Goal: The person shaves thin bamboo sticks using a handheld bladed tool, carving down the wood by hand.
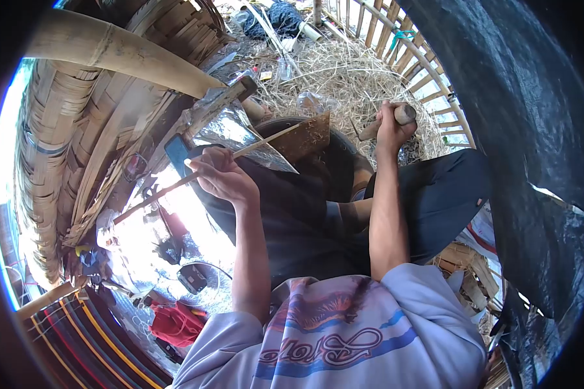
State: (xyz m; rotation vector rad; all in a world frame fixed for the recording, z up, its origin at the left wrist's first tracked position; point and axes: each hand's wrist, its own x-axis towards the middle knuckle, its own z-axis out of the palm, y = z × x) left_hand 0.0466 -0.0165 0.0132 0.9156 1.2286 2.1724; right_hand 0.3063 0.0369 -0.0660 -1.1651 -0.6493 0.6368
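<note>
A long thin bamboo strip (156,196) runs slantwise through my left hand (222,175), whose fingers are pinched round it. Its upper end reaches over a brown wooden board (303,139) beside a dark round tub (340,170). My right hand (394,129) is wrapped round a tool with a thick wooden handle (405,114), held above my bent knee on the right. A thin metal part of the tool points left toward the tub. The two hands are well apart, and the tool does not touch the strip.
Straw and shavings (344,78) cover the ground ahead. A thick bamboo pole (123,52) and woven bamboo panels stand at the left. Dark plastic sheeting (519,117) hangs at the right. A red cloth (175,324) and a small black device (192,277) lie at the lower left.
</note>
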